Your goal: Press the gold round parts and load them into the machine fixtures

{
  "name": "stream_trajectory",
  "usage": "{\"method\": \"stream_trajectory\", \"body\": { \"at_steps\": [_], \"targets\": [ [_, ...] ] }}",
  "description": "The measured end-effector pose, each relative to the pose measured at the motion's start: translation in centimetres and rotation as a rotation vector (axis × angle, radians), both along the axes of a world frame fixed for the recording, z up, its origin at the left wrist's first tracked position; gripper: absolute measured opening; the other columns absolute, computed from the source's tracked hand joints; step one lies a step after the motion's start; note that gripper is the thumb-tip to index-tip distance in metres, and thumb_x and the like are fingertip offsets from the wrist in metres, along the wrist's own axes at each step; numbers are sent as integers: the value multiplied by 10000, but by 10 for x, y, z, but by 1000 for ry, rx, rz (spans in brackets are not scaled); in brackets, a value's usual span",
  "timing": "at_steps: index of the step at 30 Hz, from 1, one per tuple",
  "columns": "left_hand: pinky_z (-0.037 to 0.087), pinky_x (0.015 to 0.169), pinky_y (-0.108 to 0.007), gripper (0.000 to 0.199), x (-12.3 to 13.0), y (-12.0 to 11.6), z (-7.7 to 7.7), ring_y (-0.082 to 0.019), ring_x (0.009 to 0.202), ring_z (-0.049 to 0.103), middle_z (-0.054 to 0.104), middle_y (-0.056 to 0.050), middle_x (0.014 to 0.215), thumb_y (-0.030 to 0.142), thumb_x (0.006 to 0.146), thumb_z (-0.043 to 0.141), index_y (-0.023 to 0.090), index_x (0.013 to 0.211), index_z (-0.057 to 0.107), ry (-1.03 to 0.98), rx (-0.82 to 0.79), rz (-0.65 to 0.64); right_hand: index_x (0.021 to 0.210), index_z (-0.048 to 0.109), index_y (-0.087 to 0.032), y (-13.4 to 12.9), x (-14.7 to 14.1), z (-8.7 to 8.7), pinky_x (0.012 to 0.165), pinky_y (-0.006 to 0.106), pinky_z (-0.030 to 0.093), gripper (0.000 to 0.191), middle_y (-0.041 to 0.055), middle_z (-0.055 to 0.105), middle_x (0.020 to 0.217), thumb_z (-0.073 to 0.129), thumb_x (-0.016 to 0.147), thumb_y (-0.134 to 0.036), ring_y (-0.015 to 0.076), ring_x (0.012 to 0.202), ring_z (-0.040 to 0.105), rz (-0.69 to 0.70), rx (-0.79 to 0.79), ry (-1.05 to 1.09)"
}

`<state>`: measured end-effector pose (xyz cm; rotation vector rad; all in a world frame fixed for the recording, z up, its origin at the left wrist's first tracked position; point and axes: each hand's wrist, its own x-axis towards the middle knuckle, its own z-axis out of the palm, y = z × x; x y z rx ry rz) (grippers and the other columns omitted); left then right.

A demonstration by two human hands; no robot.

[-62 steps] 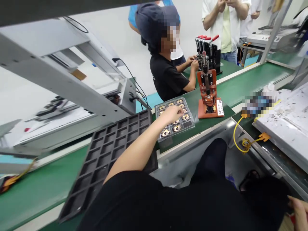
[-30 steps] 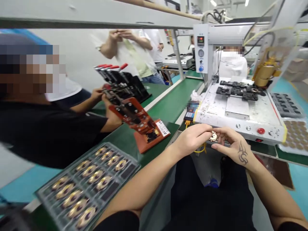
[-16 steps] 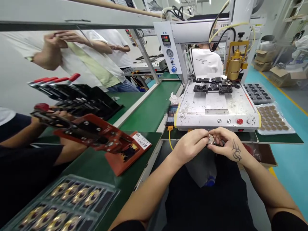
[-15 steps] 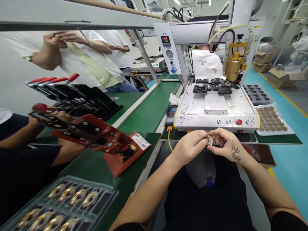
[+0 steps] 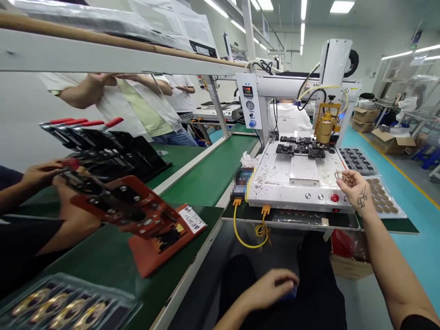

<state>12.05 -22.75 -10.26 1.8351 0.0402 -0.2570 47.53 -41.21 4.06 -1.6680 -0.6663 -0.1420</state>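
My right hand is raised over the front right of the white bench machine. Its fingertips pinch a small round metal part; its exact kind is too small to make out. Low above my lap, my left hand has its fingers loosely stretched and the thumb apart, with nothing seen in it. A blue object shows just below those fingers, mostly hidden. On the machine bed lie black fixtures, under a gold-coloured head.
Right of the machine are a tray of round brown discs and a black-celled tray. A co-worker's hands grip the red toggle press at left. A tray of gold rings lies nearer. A yellow cable hangs below the machine.
My hands have parted. The right has moved right and up with the round part; the left has let go and dropped toward my lap. The camera view has tilted up.
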Motion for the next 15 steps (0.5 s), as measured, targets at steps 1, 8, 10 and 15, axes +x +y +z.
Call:
{"method": "stream_trajectory", "body": {
  "at_steps": [1, 8, 10, 15],
  "targets": [
    [505, 1208, -481, 541, -7, -5, -16, -315, 1344, 713, 793, -61, 1388, 718, 1049, 549, 361, 1372, 797, 74, -71, -118, 1151, 689, -204, 0, 18, 4, 642, 329, 533, 568, 45, 715, 907, 883, 754, -560, 179, 711, 598, -20, -13, -14],
    [334, 1357, -444, 520, -23, -22, -57, -271, 1580, 525, 609, 149, 1620, 815, 996, 519, 635, 1469, 639, 196, -187, -200, 1083, 730, -182, 6, 64, 18, 668, 349, 563, 564, 50, 719, 848, 882, 729, -594, 193, 714, 627, 10, -156, -76],
    [369, 1336, -417, 593, -22, -30, -65, -269, 1556, 555, 618, 139, 1610, 838, 996, 482, 585, 1513, 626, 177, -183, -202, 1088, 728, -186, 2, 66, 13, 680, 353, 581, 570, 68, 746, 887, 878, 726, -601, 206, 745, 663, 12, -174, -88],
    [484, 1250, -388, 628, -19, -44, -95, -276, 1433, 675, 732, 113, 1482, 817, 986, 523, 477, 1482, 706, 134, -177, -113, 1102, 741, -221, -4, 85, -5, 739, 385, 632, 615, 81, 786, 970, 922, 640, -585, 238, 810, 720, -26, -134, -30]
  ]
}}
